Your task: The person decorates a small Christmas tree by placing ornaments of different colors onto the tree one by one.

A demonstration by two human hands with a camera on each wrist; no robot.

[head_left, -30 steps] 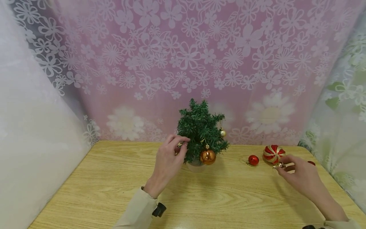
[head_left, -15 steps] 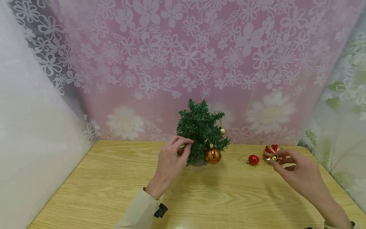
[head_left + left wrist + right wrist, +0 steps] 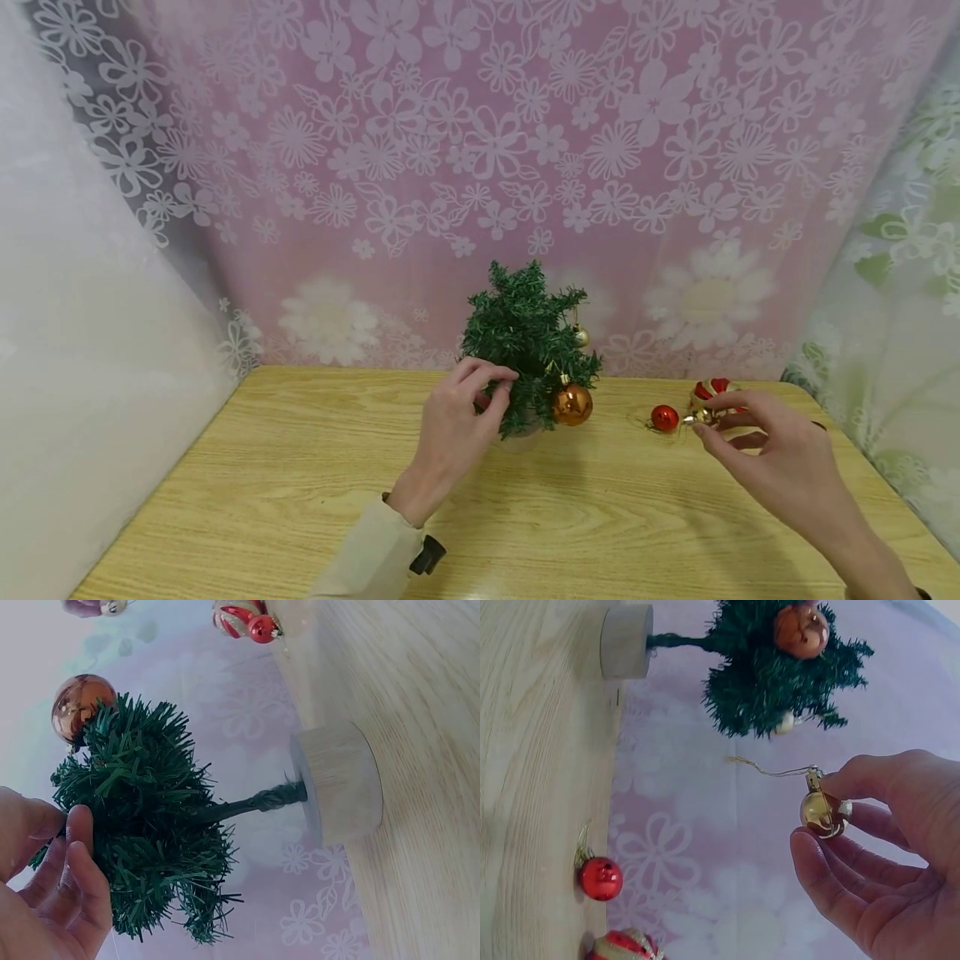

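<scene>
A small artificial Christmas tree (image 3: 525, 325) stands on a round wooden base (image 3: 345, 780). My left hand (image 3: 465, 408) pinches the tip of a branch at its front left. From the tree hang a shiny copper ball (image 3: 572, 404) and a small pale gold ball (image 3: 581, 335). To the right, my right hand (image 3: 780, 442) holds a small gold Christmas ball (image 3: 819, 812) between thumb and fingers, its gold string trailing free toward the tree. Part of another shiny round piece shows behind that ball, among the fingers.
On the wooden table (image 3: 300, 467), a small red ball (image 3: 664, 418) lies right of the tree. Beside it sits a larger red and gold striped ball (image 3: 712, 392), partly hidden by my right hand. A flowered pink curtain (image 3: 480, 167) hangs behind the table.
The tree has turned, and its copper ball has swung to the right. My left hand has shifted slightly right with the branch. My right hand has moved left with the gold ball.
</scene>
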